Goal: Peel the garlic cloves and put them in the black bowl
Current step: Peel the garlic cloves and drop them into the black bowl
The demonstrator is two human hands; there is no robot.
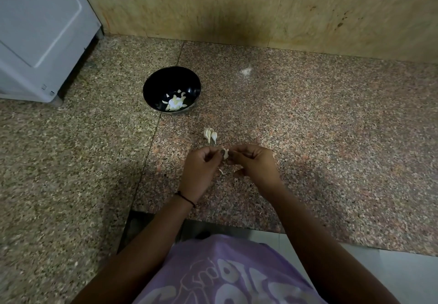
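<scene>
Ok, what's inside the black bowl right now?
Several pale peeled garlic cloves lie at the bottom of the black bowl. A bright glare patch among them hides the exact count; nothing else shows inside.

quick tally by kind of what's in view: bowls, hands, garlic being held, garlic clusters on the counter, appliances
black bowl: 1
hands: 2 (left hand, right hand)
garlic clove pinched between them: 1
cluster of unpeeled cloves on the counter: 1
white appliance: 1
total: 6
</scene>
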